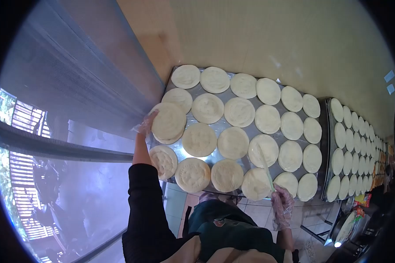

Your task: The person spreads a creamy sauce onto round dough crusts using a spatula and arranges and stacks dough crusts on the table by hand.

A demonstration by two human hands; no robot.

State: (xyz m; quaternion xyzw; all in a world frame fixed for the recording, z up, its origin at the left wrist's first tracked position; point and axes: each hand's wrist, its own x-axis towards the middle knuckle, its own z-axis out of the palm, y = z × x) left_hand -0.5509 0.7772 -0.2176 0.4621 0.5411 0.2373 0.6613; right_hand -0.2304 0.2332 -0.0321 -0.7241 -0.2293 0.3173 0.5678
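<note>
My left hand (147, 124), in a clear plastic glove, grips the left edge of a pale round flatbread (169, 119). That round overlaps another one (170, 141), which shows only as a rim beneath it. My right hand (282, 202), also gloved in plastic, is closed around the lower end of a long, thin, pale tool (266, 168) whose exact kind I cannot make out. The tool's far end lies over a flatbread (263, 150) near the middle of the table. Rows of similar rounds cover the shiny metal tabletop (245, 127).
A second table (324, 144) with more rounds continues to the right. The tan wall (259, 39) borders the far side, and a translucent curtain (92, 65) hangs close on the left. Packets (362, 200) and a round pan (344, 228) stand at lower right.
</note>
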